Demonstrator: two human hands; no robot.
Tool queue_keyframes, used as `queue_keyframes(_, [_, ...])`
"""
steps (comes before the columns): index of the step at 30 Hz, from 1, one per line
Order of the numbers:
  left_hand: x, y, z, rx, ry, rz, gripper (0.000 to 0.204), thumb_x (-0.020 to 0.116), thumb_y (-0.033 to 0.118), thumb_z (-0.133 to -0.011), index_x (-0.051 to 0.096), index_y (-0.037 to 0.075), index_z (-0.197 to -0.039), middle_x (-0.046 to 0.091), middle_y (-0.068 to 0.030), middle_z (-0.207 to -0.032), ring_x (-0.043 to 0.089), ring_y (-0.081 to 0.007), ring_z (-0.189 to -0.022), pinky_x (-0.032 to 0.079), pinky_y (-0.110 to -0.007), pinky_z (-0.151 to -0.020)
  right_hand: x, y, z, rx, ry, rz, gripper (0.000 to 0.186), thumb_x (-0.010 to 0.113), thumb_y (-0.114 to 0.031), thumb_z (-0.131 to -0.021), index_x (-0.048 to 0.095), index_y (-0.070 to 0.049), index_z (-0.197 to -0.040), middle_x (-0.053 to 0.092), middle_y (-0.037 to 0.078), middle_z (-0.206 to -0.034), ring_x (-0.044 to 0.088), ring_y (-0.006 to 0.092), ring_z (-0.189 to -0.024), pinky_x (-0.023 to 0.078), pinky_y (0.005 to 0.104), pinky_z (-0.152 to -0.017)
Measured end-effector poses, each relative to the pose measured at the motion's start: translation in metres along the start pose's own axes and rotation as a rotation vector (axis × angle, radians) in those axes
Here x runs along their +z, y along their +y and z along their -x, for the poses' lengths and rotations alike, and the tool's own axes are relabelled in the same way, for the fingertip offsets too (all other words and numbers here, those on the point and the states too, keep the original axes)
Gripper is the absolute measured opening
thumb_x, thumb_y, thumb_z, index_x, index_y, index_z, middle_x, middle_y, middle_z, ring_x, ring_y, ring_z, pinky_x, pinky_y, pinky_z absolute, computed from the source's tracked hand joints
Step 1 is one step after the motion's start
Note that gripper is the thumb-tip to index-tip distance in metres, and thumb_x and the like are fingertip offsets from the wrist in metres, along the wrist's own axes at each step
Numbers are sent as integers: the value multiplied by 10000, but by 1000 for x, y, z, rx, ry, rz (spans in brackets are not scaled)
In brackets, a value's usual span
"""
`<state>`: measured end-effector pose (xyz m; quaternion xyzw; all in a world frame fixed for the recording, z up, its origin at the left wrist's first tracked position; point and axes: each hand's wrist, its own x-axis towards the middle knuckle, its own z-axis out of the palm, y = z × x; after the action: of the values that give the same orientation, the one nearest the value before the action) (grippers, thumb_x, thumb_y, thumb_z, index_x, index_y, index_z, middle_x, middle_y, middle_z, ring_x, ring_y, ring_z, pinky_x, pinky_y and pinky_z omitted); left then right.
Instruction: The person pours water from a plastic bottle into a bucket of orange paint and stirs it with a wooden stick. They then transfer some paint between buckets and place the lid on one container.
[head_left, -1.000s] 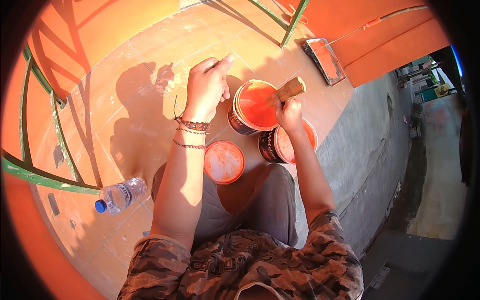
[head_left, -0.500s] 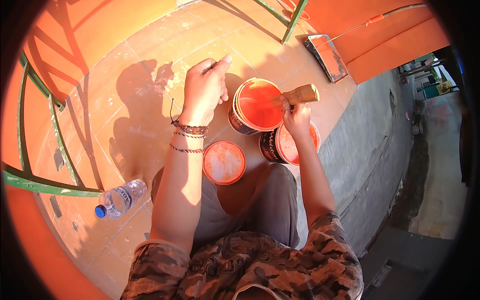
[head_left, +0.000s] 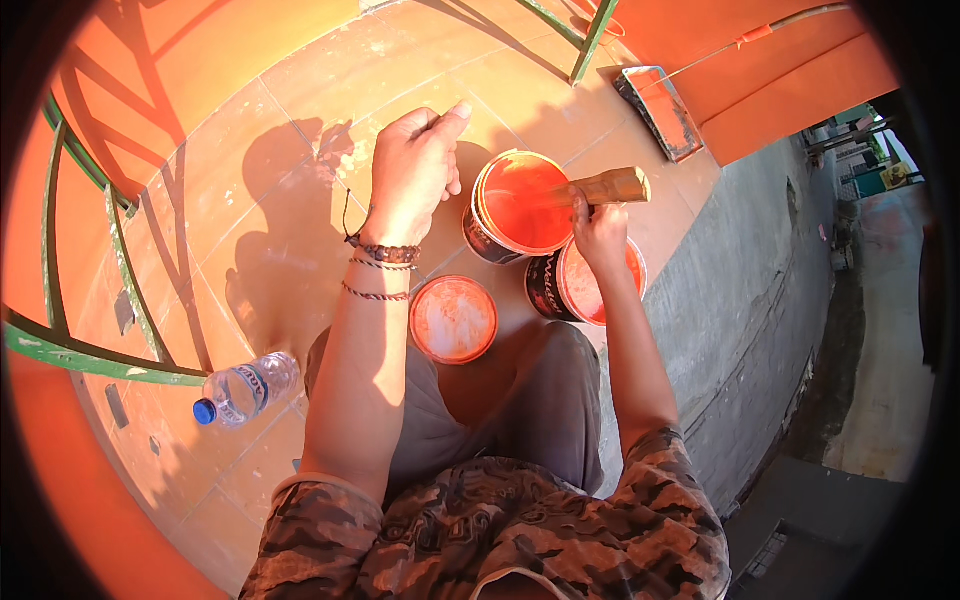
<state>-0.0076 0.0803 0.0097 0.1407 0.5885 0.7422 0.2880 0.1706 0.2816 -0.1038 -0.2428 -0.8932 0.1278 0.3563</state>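
Observation:
My right hand [head_left: 602, 228] is closed on a broad wooden stick [head_left: 614, 188] whose far end reaches into an open bucket of orange paint [head_left: 515, 190]. Beside it, my left hand [head_left: 415, 165] is raised with curled fingers and thumb uppermost; whatever it holds, if anything, is hidden. Below and right of that bucket, a second round paint container [head_left: 548, 286] with an orange-smeared top sits behind my right wrist. A round orange-stained lid [head_left: 453, 318] lies on the tiles between my left forearm and the containers.
A plastic bottle [head_left: 245, 390] lies at left near a green metal railing [head_left: 135, 300]. At back right are a paint tray [head_left: 660, 110] and a long pole [head_left: 760, 36] against the orange wall. The tiled floor ends at a grey concrete edge [head_left: 715, 310] along the right.
My right hand has moved right with the wooden stick, which now lies flatter across the bucket's rim. My left hand has stayed nearly in place, still curled.

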Motion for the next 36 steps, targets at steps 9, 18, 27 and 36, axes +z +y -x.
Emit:
queue_keyframes(9, [-6, 0, 2, -23, 1, -49, 380, 658, 292, -904, 459, 102, -642, 434, 2, -492, 464, -110, -415, 344, -247, -414, -6, -3, 2, 82, -50, -35, 241, 620, -231, -932, 683, -3, -883, 636, 150, -631, 623, 292, -522, 479, 387, -502])
queue_keyframes(18, [-2, 4, 5, -33, 23, -45, 360, 647, 277, -908, 483, 87, -650, 448, 13, -500, 441, -84, -395, 327, -240, -377, -5, -1, 8, -26, -52, -8, 168, 609, -157, -900, 637, 4, -939, 641, 228, -744, 616, 399, -605, 494, 458, -524])
queue_keyframes(27, [-11, 6, 9, 8, 19, -46, 368, 658, 299, -898, 473, 87, -661, 449, 16, -516, 440, -88, -412, 328, -244, -395, -2, -2, 6, 60, -175, 135, 293, 632, -239, -895, 651, 32, -784, 602, 240, -643, 617, 420, -615, 482, 482, -535])
queue_keyframes(36, [-6, 10, 12, 13, 27, -62, 338, 658, 293, -901, 498, 89, -685, 452, 10, -498, 442, -92, -395, 333, -243, -385, 0, -2, 1, -20, -15, 18, 261, 625, -238, -896, 653, 19, -854, 626, 243, -743, 619, 415, -644, 494, 476, -554])
